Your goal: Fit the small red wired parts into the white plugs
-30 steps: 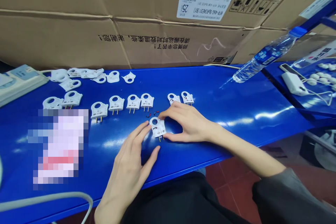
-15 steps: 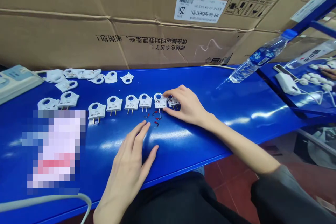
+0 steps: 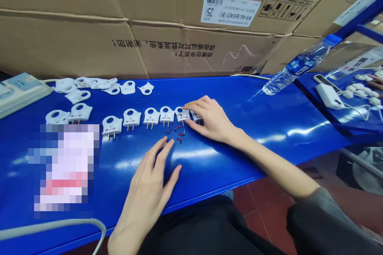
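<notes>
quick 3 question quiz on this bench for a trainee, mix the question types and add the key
1. Which hand touches a white two-pin plug shell?

2. The short red-and-black wires lie on:
a) the cardboard box
b) the blue tabletop
c) the power strip

3. Fill in: the water bottle has a ____ cap.

Key: 1. the right hand; 2. b; 3. blue
</notes>
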`<state>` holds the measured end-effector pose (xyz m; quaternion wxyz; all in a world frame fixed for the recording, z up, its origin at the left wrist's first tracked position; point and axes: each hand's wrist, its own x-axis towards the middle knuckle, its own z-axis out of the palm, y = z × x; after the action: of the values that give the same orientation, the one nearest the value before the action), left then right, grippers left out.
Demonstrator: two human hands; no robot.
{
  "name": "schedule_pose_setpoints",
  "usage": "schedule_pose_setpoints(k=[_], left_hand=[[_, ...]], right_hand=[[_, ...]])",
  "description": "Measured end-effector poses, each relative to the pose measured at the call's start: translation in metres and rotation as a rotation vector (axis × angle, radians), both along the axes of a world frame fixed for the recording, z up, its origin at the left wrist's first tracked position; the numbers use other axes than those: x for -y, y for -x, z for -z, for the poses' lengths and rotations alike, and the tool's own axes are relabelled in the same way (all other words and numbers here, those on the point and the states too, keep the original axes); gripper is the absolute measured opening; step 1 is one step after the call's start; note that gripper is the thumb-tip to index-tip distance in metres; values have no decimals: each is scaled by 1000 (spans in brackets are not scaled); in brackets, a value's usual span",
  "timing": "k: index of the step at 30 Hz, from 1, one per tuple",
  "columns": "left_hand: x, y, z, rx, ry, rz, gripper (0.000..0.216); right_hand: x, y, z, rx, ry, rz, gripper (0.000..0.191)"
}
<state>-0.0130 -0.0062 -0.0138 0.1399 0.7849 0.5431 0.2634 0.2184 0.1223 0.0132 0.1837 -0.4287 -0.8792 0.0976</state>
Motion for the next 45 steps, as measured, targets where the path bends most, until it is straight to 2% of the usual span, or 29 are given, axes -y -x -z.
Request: schedule_pose_setpoints(k=[5, 14, 21, 24, 28, 32, 36, 39, 42, 45], left_hand=[[0, -1, 1, -4, -12, 10, 57], [1, 0, -1, -16, 10, 19, 55], [1, 1, 0, -9, 33, 12, 56], [1, 1, 0, -5, 35, -10, 59], [2, 2, -1, 12, 10, -33, 62], [2, 3, -3, 47, -68, -100, 60], [0, 3, -4, 62, -157, -139, 41], [-1, 2, -3, 13, -181, -101, 26], [-2, 1, -1, -30, -159, -74, 20], [-2, 1, -1, -44, -131, -60, 20]], right_hand=[[1, 12, -1, 19, -54, -19, 36], [-17, 39, 2, -18, -21, -82, 53], [-26, 41, 11, -65, 38, -141, 51], [-26, 39, 8, -90, 31, -140, 50], [-17, 33, -6, -147, 1, -153, 51], [5, 24, -18, -177, -4, -218, 52], [26, 17, -12, -110, 23, -333, 51], [33, 15, -3, -50, 25, -378, 52], [35, 14, 0, -3, 12, -384, 54], [32, 11, -6, 28, -7, -376, 59]])
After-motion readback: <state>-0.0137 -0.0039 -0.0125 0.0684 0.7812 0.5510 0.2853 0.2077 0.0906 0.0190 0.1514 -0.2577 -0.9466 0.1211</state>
